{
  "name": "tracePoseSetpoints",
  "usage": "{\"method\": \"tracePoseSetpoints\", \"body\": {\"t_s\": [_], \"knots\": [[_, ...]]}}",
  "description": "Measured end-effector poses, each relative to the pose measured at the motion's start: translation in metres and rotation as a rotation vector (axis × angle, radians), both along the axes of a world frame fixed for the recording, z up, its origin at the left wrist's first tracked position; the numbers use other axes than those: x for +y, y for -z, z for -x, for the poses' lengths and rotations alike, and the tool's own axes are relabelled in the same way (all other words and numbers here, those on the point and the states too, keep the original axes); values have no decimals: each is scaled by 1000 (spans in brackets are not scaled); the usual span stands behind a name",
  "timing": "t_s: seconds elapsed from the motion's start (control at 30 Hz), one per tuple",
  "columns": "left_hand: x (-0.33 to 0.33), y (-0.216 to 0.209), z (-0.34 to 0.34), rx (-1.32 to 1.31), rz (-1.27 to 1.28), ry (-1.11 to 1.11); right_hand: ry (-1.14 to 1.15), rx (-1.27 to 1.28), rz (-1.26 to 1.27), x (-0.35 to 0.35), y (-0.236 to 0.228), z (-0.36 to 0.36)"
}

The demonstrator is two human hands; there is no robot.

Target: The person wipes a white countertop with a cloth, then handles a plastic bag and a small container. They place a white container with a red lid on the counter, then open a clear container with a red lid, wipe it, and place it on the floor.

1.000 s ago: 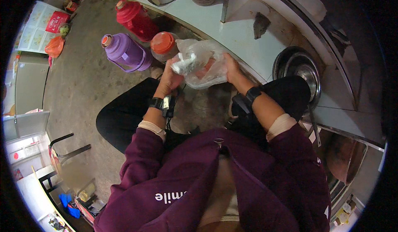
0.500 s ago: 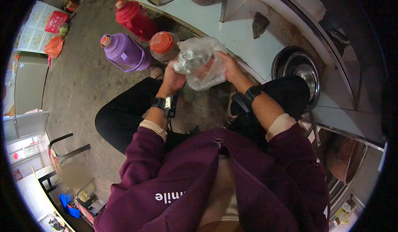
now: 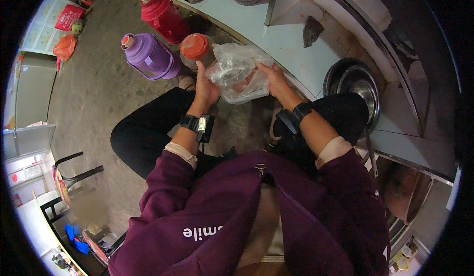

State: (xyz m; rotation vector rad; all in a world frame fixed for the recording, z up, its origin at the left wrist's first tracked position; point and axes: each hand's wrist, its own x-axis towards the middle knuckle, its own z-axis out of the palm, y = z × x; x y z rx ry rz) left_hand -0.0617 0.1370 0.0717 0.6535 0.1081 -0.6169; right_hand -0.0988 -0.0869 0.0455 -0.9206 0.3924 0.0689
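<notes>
A crumpled clear plastic bag (image 3: 239, 71) is held up in front of me, above the floor between my knees. My right hand (image 3: 278, 82) grips its right side, thumb over the plastic. At the bag's left edge is my left hand (image 3: 205, 89), its thumb stretched up and away from the plastic; its other fingers are partly hidden. Something pinkish shows through the bag, too blurred to name. Just beyond my left hand stands a clear jar (image 3: 210, 59) with an orange-red lid (image 3: 194, 46).
Left of the jar stand a purple thermos flask (image 3: 150, 56) and a red thermos flask (image 3: 165, 19). A tiled ledge (image 3: 291, 54) runs along the right, bearing metal basins (image 3: 353, 81) and a dark cloth-like scrap (image 3: 312, 30). A chair (image 3: 76, 172) is at the left.
My left thumb has lifted off the bag and now points upward. The bag has shifted slightly and its left part sits further from my left fingers.
</notes>
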Motion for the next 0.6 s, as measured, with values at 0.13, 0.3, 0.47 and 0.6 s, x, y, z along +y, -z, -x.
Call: {"method": "tracePoseSetpoints", "body": {"t_s": [0.13,0.3,0.47,0.6], "knots": [[1,-1,4,-147,-246,29,44,86,36,-2,-3,0],[7,-6,5,-238,-403,131,45,64,-39,-1,-3,-1],[5,-6,8,-207,-432,85,8,22,-62,-3,-2,-2],[3,-1,7,-181,-424,48,-7,14,-64,-4,-3,-2]]}}
